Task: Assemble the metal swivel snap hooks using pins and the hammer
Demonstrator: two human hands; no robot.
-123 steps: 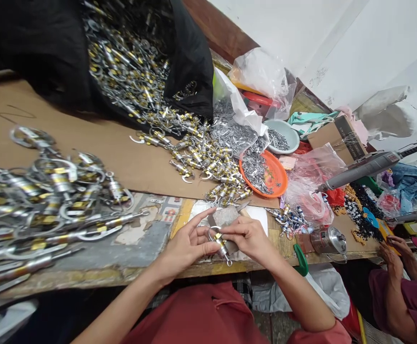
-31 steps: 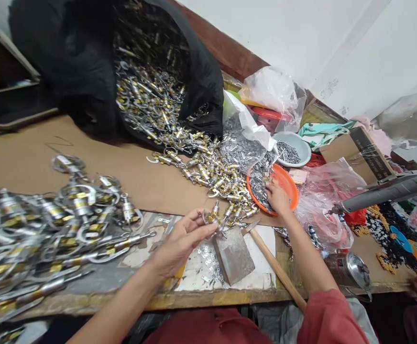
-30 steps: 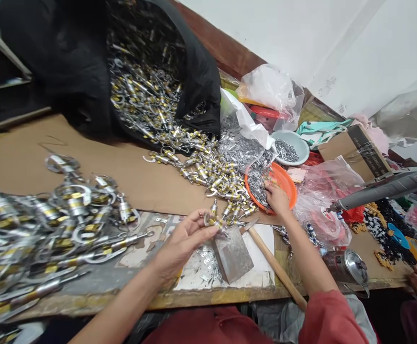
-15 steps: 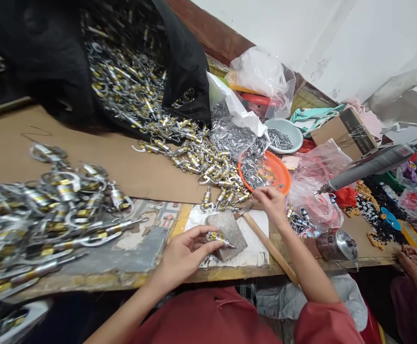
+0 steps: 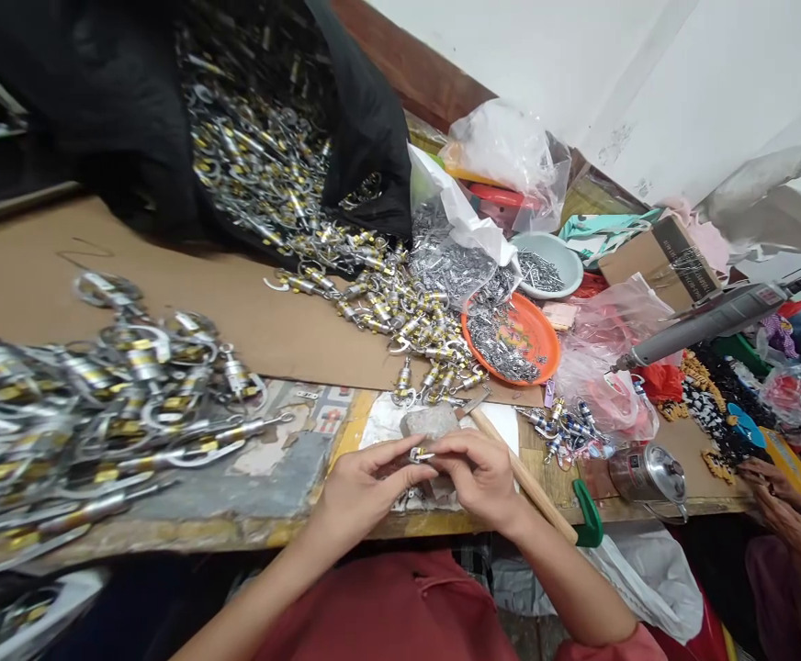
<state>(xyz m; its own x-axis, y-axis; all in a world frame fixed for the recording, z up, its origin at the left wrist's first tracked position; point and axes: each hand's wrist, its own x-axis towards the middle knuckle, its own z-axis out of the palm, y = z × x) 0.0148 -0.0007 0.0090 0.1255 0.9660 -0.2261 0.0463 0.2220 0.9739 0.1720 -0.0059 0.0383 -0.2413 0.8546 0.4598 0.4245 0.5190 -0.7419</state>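
My left hand (image 5: pixel 359 487) pinches a small silver-and-yellow metal fitting (image 5: pixel 419 453) between thumb and fingers. Meeting it from the other side, my right hand (image 5: pixel 484 476) has its fingertips closed at the fitting's right end; any small part between them is too small to make out. Under both hands lies a grey metal block (image 5: pixel 428 421), mostly covered by them, on white paper. A hammer's wooden handle (image 5: pixel 535 487) slants beside my right wrist. Just beyond the block spreads a pile of similar silver-and-yellow fittings (image 5: pixel 414 321).
An orange plate (image 5: pixel 548 341) of small metal parts and a pale bowl (image 5: pixel 569 266) stand at the back. More fittings (image 5: pixel 139 367) crowd the left. Rightward are a metal mug (image 5: pixel 648 476), a hanging electric screwdriver (image 5: pixel 710 321), a green clamp-like piece (image 5: pixel 588 514) and another person's hands (image 5: pixel 776 500).
My right hand has come back from beside the orange plate to the fitting in my left hand. The green piece at the table edge, formerly behind my right arm, now shows.
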